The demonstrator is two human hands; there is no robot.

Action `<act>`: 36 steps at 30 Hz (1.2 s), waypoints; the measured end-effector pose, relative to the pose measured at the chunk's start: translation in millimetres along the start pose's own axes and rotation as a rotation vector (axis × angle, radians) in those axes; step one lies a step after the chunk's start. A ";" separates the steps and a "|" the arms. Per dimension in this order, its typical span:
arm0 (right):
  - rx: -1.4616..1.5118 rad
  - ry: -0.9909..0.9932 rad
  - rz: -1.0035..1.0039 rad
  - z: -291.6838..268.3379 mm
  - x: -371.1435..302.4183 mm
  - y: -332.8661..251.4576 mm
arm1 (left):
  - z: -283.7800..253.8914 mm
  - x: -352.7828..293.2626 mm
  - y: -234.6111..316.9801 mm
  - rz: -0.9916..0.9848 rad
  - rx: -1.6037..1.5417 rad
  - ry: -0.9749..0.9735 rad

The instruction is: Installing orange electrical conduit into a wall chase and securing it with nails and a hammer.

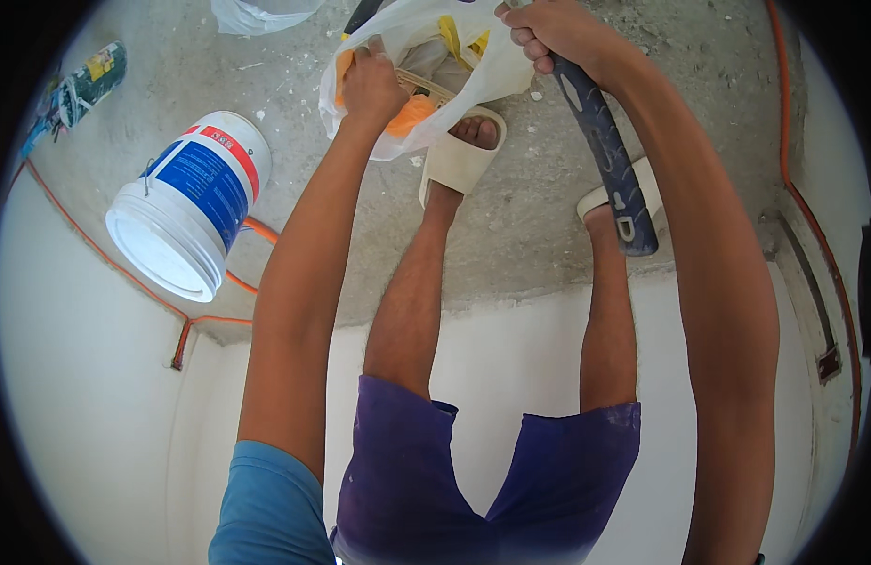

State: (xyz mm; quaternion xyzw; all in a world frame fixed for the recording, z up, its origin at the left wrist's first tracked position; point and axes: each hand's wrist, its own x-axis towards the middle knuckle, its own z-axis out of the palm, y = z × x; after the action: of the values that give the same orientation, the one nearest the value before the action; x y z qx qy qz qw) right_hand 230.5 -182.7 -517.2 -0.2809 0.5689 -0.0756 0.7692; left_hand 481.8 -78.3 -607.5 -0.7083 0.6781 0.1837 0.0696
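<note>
My right hand is closed round the upper part of a tool with a long, dark blue rubber handle, which looks like a hammer's. The handle slants down toward my right foot; its head cannot be made out. Beside it, a white plastic bag stands spread apart on the floor. The closed fingers of my left hand grip at its left rim, against an orange piece. Inside lie a bright orange item, a tan slotted piece and yellow strap-like pieces.
A white bucket with a blue and red label lies tipped at left. Farther off are a dark green container and another plastic bag. An orange hose runs behind the bucket. Orange conduit follows the right wall. My sandalled feet flank the handle.
</note>
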 end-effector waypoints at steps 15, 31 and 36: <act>-0.104 -0.066 0.035 -12.4 -106.6 43.0 | 47.7 19.6 81.0 -0.600 -0.873 -0.018; -0.152 0.057 0.042 -26.3 -100.8 43.9 | -12.5 65.7 64.1 -0.034 -1.549 -0.681; -0.137 0.071 0.046 -29.2 -105.0 41.9 | 9.1 42.1 41.4 -0.226 -0.723 -0.257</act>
State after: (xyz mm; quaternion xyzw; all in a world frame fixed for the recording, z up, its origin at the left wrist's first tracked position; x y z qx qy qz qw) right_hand 159.3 -112.2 -457.1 -0.3168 0.6059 -0.0285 0.7292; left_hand 440.0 -117.4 -624.6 -0.7285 0.4731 0.4890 -0.0801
